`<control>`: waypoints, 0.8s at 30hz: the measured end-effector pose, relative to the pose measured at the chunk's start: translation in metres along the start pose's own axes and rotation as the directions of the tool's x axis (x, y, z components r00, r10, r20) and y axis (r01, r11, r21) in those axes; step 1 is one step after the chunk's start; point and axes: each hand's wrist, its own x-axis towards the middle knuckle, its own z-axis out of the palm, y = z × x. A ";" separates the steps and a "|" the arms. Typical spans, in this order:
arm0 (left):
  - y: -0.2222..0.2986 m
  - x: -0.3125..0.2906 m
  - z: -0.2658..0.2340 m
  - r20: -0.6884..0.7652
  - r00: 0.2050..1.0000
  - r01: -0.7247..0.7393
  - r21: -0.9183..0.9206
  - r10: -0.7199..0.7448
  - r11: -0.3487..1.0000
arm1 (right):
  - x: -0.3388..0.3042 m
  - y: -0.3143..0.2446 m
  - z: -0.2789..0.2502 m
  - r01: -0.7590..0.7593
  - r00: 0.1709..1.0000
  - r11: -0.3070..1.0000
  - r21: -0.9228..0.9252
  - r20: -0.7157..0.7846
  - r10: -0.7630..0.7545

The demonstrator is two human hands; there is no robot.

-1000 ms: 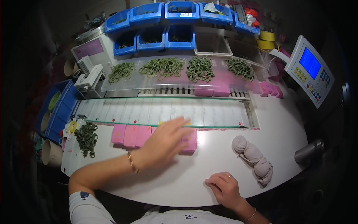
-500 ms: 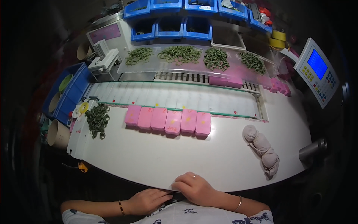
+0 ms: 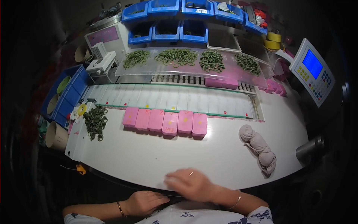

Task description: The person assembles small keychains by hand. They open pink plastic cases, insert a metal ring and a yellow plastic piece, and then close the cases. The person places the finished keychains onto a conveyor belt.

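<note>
My right hand (image 3: 190,183) is over the near edge of a white table, smeared by motion, with its fingers bent toward the left. No object can be made out in it. My left hand (image 3: 147,202) rests just below the table edge, fingers lying loosely side by side, with nothing visible in it. Farther up the table stands a row of several pink blocks (image 3: 170,123) with yellow and red marks. Behind them runs a white slatted conveyor (image 3: 167,96) with red and yellow dots.
A heap of dark green rings (image 3: 95,122) lies at the left. A bundled beige cloth (image 3: 258,147) and a metal cylinder (image 3: 310,147) are at the right. A clear shelf (image 3: 171,73) holds several green ring piles below blue bins (image 3: 167,30). A control panel (image 3: 312,72) stands at right.
My right hand has shifted slightly left and blurred. My left hand's fingers have drawn in a little. The conveyor's dots have moved left, and the whole view has shifted slightly.
</note>
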 end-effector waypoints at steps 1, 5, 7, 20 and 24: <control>-0.002 0.002 -0.004 -0.016 1.000 -0.017 -0.011 0.017 1.000 | 0.006 0.012 -0.013 -0.042 0.999 0.997 -0.058 -0.020 0.040; -0.008 0.051 -0.038 -0.096 0.944 -0.300 0.144 0.315 0.943 | 0.024 0.068 -0.054 -0.354 0.935 0.907 -0.228 -0.099 0.340; -0.018 0.070 -0.040 -0.193 0.933 -0.270 0.179 0.303 0.946 | 0.027 0.094 -0.064 -0.389 0.920 0.881 -0.270 -0.063 0.387; -0.085 0.208 -0.063 -0.180 0.817 0.175 -0.828 -0.547 0.533 | 0.035 0.107 -0.082 -0.352 0.924 0.936 0.003 -0.160 0.348; -0.099 0.212 -0.061 0.149 0.927 0.203 -0.971 -0.345 0.125 | 0.045 0.094 -0.082 -0.191 0.963 0.981 -0.018 -0.195 0.184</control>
